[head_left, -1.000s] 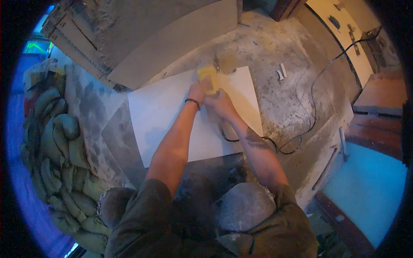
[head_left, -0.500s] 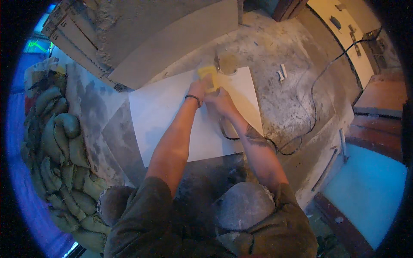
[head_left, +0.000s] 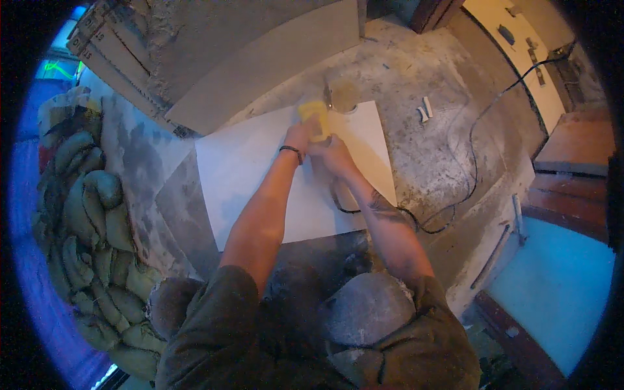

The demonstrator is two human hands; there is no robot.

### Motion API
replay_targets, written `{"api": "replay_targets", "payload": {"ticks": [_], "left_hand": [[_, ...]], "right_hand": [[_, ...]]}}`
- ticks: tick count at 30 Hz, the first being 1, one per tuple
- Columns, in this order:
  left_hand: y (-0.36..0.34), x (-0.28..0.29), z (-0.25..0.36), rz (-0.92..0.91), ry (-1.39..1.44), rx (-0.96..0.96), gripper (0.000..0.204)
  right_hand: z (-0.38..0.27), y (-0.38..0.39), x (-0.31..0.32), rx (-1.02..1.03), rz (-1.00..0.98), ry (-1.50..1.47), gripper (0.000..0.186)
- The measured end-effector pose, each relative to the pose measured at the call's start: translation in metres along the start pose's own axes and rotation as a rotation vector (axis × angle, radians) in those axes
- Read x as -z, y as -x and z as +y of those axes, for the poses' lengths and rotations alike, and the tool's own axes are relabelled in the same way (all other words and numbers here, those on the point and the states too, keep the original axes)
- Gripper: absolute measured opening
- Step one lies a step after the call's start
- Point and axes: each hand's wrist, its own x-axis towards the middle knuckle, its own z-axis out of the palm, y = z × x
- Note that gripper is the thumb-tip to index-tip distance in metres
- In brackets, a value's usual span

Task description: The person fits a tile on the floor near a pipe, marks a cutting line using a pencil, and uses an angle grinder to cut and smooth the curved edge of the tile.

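Both of my hands are closed on a yellow power tool (head_left: 312, 113), blurred, over a large white board (head_left: 240, 188) on the dusty floor. My left hand (head_left: 298, 138) holds it on the left side and my right hand (head_left: 331, 151) grips its lower, nearer part. A black cord (head_left: 348, 210) runs from under my right arm across the floor. The board has a curved notch at its far edge, beside a pale dusty patch (head_left: 344, 94). The tool's working end is too blurred to make out. Haze hangs over my knees below the board.
A big grey slab (head_left: 260, 65) stands beyond the board. Greenish sacks (head_left: 91, 247) are heaped on the left. Small white offcuts (head_left: 426, 109) lie right of the board. A pale panel (head_left: 520, 52), wooden boards (head_left: 572, 146) and a blue panel (head_left: 552, 286) are along the right.
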Motion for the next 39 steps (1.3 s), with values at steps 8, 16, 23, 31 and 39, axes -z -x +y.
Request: {"api": "replay_targets", "payload": {"ticks": [8,16,23,31,39], "left_hand": [[0.014,-0.018,0.054,0.045,0.371,0.375,0.054],[0.006,-0.006,0.036,0.042,0.321,0.363,0.043],[-0.012,0.014,-0.011,0.009,0.202,0.077,0.044],[0.002,-0.016,0.020,0.004,0.243,0.153,0.045],[0.017,-0.009,0.053,0.065,0.355,0.349,0.045]], "right_hand": [[-0.003,0.003,0.009,-0.055,-0.024,-0.004,0.059],[-0.002,0.001,0.003,-0.084,-0.022,-0.005,0.055],[-0.013,0.003,-0.006,-0.035,-0.087,-0.061,0.055],[-0.008,0.010,0.006,-0.043,0.094,-0.082,0.037],[-0.009,0.006,0.004,-0.029,-0.043,-0.018,0.067]]}}
